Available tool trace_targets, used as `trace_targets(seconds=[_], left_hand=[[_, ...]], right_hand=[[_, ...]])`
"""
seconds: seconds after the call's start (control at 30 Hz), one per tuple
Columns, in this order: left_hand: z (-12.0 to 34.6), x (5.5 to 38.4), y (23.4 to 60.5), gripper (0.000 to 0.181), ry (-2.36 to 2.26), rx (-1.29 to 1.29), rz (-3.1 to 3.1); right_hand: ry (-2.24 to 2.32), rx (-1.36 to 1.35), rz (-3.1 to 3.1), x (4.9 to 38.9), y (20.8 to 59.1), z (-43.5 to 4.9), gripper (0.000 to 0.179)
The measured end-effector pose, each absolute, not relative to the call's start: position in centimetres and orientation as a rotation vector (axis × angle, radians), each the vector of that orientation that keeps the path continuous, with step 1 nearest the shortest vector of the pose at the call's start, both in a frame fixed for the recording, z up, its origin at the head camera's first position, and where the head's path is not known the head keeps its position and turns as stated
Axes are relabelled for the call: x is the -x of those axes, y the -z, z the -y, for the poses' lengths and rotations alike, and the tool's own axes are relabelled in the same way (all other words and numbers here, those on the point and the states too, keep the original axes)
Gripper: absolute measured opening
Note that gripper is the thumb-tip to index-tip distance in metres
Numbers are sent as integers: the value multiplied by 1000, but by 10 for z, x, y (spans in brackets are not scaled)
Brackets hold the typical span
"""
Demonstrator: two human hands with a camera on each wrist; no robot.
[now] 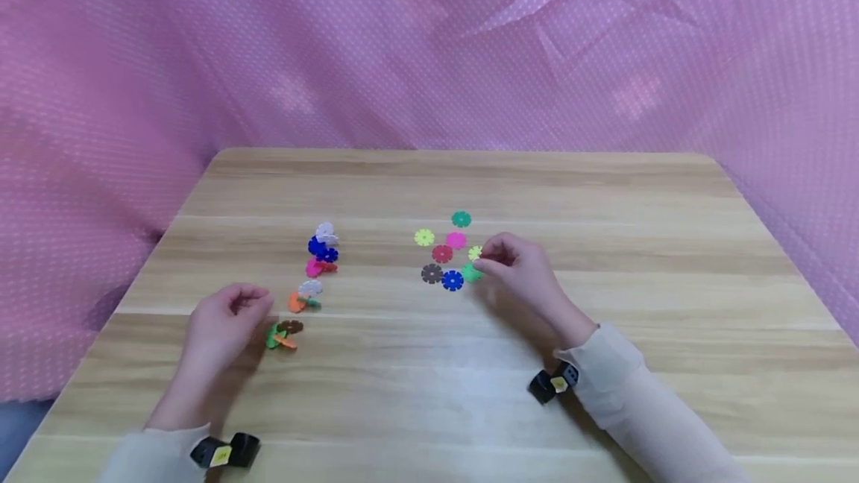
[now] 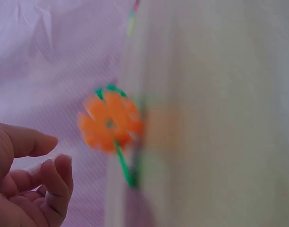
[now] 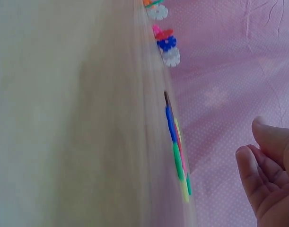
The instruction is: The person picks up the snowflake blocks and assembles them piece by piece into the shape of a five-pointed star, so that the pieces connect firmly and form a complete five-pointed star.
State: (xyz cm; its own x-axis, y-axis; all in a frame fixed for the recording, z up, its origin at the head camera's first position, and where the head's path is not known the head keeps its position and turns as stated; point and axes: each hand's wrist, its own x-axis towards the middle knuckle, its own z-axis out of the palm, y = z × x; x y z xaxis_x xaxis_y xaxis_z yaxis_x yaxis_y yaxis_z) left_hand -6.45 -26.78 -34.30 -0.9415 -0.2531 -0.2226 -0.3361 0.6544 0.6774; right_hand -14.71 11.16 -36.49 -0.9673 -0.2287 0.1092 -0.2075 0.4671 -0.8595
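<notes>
I read the step in hand as a reach between grips: my right hand (image 1: 523, 274) hovered between 3 and 4 o'clock of the loose notched discs (image 1: 442, 253), which lay flat on the wood-grain table (image 1: 376, 192). Its fingertips were nearest the yellow disc (image 1: 474, 253) and the light-green disc (image 1: 470, 273). The next move, I judged, called for bringing thumb and finger down onto one thin rim and pinching it without dragging its neighbours. The right wrist view showed that hand part-way open, fingers relaxed and bent, gripping nothing and apart from every disc.

My left hand (image 1: 224, 326) hovered at 9 o'clock of the green, brown and orange cluster (image 1: 285, 340); it was empty too, thumb parted from loosely bent fingers, touching no disc. The joined pieces stood in a column toward 9 o'clock of the loose group, from the white pair (image 1: 325, 229) at its 12 o'clock end down to that cluster at 6 o'clock.
</notes>
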Motion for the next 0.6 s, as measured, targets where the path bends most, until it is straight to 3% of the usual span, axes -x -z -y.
trace_targets(seconds=[0.27, 0.6], left_hand=[[225, 74, 321, 27, -1393, 320, -2793], [173, 107, 337, 22, -1571, 156, -2596]], right_hand=[[1475, 279, -2638, 155, 366, -115, 25], [1315, 174, -2590, 170, 375, -113, 31]])
